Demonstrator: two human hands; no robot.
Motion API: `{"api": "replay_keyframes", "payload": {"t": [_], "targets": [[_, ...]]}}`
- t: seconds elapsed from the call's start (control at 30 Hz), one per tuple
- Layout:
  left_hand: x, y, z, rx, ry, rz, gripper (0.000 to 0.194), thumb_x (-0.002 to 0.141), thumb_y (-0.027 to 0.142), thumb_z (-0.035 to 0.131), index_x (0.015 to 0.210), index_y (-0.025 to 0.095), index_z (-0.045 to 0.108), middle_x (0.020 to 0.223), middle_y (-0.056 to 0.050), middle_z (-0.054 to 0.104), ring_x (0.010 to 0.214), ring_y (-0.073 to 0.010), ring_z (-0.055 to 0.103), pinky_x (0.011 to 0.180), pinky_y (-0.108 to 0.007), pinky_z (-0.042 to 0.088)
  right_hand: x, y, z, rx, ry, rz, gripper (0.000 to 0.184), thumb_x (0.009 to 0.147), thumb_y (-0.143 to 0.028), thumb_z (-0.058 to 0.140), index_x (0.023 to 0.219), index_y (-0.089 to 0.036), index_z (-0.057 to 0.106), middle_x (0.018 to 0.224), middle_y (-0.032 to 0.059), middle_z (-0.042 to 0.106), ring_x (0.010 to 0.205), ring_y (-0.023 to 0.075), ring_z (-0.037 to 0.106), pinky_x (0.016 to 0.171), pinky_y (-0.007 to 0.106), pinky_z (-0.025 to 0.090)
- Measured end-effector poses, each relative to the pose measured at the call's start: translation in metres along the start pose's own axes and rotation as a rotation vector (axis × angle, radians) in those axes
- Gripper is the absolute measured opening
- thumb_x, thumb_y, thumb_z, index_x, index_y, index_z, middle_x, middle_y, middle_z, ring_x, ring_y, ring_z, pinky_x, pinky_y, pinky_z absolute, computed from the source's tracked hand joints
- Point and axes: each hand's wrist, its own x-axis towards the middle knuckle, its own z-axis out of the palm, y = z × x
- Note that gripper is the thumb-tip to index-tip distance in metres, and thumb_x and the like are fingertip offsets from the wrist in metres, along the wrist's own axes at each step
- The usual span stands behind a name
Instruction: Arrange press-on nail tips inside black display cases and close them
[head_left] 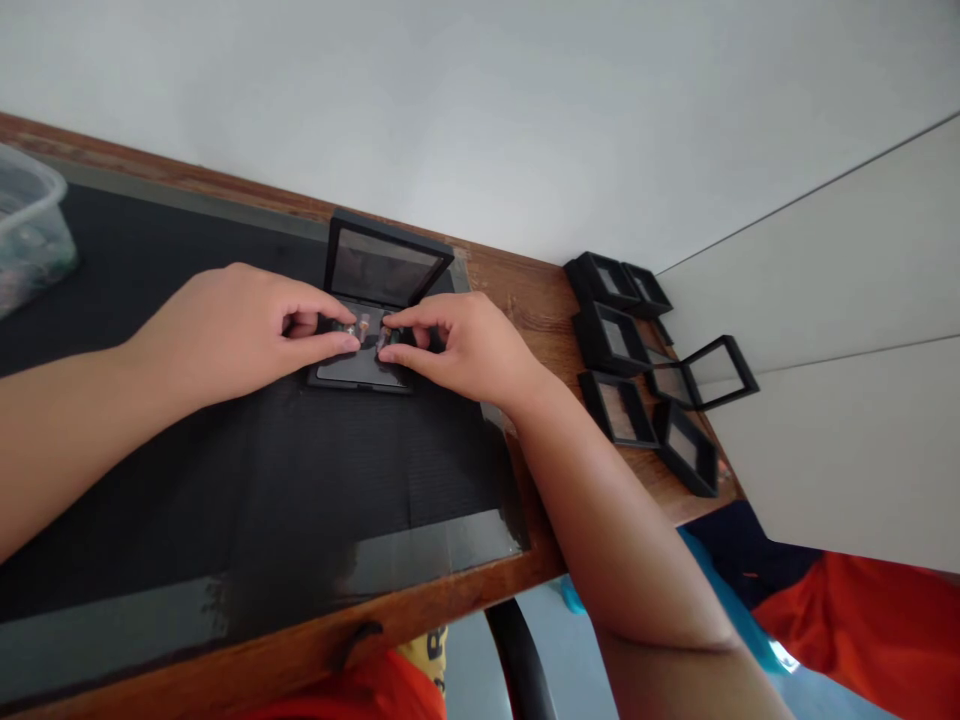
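Pale walls (480,120) rise behind a wooden tabletop (517,285), most of it covered by a black mat (285,480) whose edges lie under clear tape, perhaps to keep the work surface flat. A black display case (361,386) sits on the mat near the wall, its windowed lid (386,265) standing upright at the far side, which leaves the base within reach from the front.

Over that base, the left hand (244,330) pinches a small piece (350,330) between thumb and forefinger, while the right hand (472,350) pinches a second piece (386,337) just beside it. Both pieces are too small and too covered to identify; the fingertip hold, one to each hand, suggests that their places are being matched side by side.

At right, more black cases (616,338) are grouped on bare wood, one of them (718,375) with its lid raised, apparently set there to free the mat. A clear plastic tub (37,230) stands at the left edge, its contents blurred.
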Motion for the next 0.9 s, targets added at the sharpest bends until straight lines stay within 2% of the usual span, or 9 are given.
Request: {"api": "replay_keyframes", "payload": {"t": [0.2, 0.4, 0.63, 0.77, 0.9], "targets": [[-0.001, 0.002, -0.001, 0.012, -0.006, -0.002, 0.051, 0.087, 0.077, 0.056, 0.108, 0.042, 0.087, 0.062, 0.002, 0.068, 0.055, -0.0169, 0.055, 0.057, -0.033, 0.030, 0.000, -0.001, 0.005, -0.006, 0.019, -0.053, 0.030, 0.097, -0.033, 0.085, 0.120, -0.015, 0.087, 0.084, 0.0021, 0.076, 0.076, 0.0152, 0.065, 0.071, 0.028, 0.040], [-0.001, 0.000, 0.001, 0.001, 0.000, 0.004, 0.049, 0.088, 0.076, 0.057, 0.109, 0.044, 0.086, 0.062, 0.003, 0.068, 0.054, -0.0168, 0.055, 0.057, -0.034, 0.029, -0.003, -0.002, -0.004, -0.094, 0.042, -0.043, 0.035, 0.094, -0.034, 0.086, 0.127, -0.020, 0.085, 0.094, 0.0040, 0.080, 0.086, 0.0196, 0.070, 0.077, 0.030, 0.044], [-0.001, 0.001, 0.000, -0.008, -0.016, -0.050, 0.051, 0.086, 0.077, 0.056, 0.112, 0.045, 0.085, 0.066, 0.003, 0.070, 0.057, -0.0183, 0.057, 0.062, -0.036, 0.031, -0.002, -0.004, -0.007, -0.055, 0.025, 0.042, 0.020, 0.093, -0.034, 0.088, 0.109, -0.022, 0.091, 0.093, 0.0039, 0.084, 0.083, 0.0187, 0.070, 0.074, 0.031, 0.044], [-0.001, 0.003, -0.001, -0.030, -0.003, -0.070, 0.052, 0.085, 0.078, 0.057, 0.115, 0.045, 0.085, 0.067, 0.003, 0.070, 0.057, -0.0179, 0.057, 0.063, -0.035, 0.031, -0.002, -0.009, -0.005, -0.048, 0.026, 0.092, 0.016, 0.095, -0.033, 0.085, 0.107, -0.026, 0.092, 0.083, 0.0017, 0.081, 0.076, 0.0175, 0.068, 0.068, 0.031, 0.040], [0.000, 0.006, -0.003, -0.038, -0.035, -0.063, 0.054, 0.088, 0.077, 0.056, 0.117, 0.043, 0.085, 0.066, 0.002, 0.069, 0.059, -0.0174, 0.057, 0.063, -0.035, 0.031, -0.002, -0.012, -0.005, -0.088, 0.037, 0.085, 0.017, 0.094, -0.032, 0.084, 0.106, -0.024, 0.092, 0.075, 0.0004, 0.077, 0.072, 0.0166, 0.066, 0.066, 0.031, 0.037]]}}
